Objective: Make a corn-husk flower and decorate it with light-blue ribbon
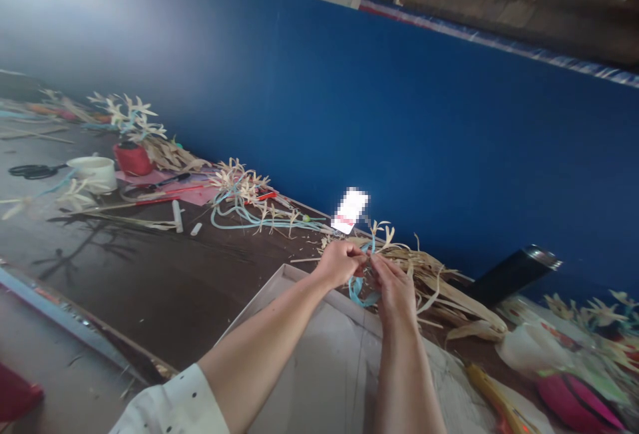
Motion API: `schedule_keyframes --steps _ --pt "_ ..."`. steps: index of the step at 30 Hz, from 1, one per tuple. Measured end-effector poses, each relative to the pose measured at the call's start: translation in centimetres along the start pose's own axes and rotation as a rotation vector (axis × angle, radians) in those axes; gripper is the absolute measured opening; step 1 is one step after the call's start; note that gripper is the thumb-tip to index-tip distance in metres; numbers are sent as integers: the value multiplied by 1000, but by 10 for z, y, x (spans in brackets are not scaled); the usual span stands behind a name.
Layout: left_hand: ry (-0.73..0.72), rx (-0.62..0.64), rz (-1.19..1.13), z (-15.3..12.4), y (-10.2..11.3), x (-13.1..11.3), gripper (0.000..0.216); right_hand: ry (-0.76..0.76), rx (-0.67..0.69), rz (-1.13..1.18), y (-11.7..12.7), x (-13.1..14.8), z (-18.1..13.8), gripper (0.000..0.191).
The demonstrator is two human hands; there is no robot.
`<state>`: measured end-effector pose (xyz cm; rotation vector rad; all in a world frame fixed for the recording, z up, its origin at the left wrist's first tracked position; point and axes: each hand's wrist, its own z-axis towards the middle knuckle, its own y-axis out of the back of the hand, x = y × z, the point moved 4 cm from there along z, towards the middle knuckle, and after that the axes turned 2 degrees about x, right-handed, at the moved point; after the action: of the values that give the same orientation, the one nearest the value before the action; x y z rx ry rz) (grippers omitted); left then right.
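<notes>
My left hand (342, 263) is closed in a pinch, its fingertips meeting those of my right hand (396, 282) above the edge of a shallow box lid (319, 347). Between them is a pale flower (384, 235) that looks made of dried husk, its petals sticking up past the fingers. Light blue tape (356, 293) loops down below the fingertips, and some shows at the flower's stem. Which hand grips the tape and which the stem is hidden by the fingers. Dried husks (424, 267) lie just beyond my right hand.
Finished husk flowers (242, 181) with blue stems lie left on the dark table (200, 274). Farther left are a white cup (94, 173), black scissors (36, 171) and a red pot (132, 158). A black flask (516, 275), a yellow tool (494, 394) and a pink pouch (574, 402) are right.
</notes>
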<state>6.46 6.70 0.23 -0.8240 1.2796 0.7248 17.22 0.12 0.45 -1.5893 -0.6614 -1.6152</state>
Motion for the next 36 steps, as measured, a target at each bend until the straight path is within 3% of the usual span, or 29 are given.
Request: schedule_keyframes --steps 8,13,16,22,36 --pt "-24 18 30 -4 1 -6 26 -20 -15 21 1 2 -2 41" --pt "52 80 11 -9 1 -10 34 -60 -93 80 2 2 -3 42" --pt "67 61 23 -10 1 -10 38 -54 -69 97 0 2 -3 40" --pt "33 -3 -62 -6 0 -8 27 -15 -29 10 0 -2 -1 41" --pt "-18 -38 133 -9 4 -15 16 -10 17 -44 -1 2 -3 38"
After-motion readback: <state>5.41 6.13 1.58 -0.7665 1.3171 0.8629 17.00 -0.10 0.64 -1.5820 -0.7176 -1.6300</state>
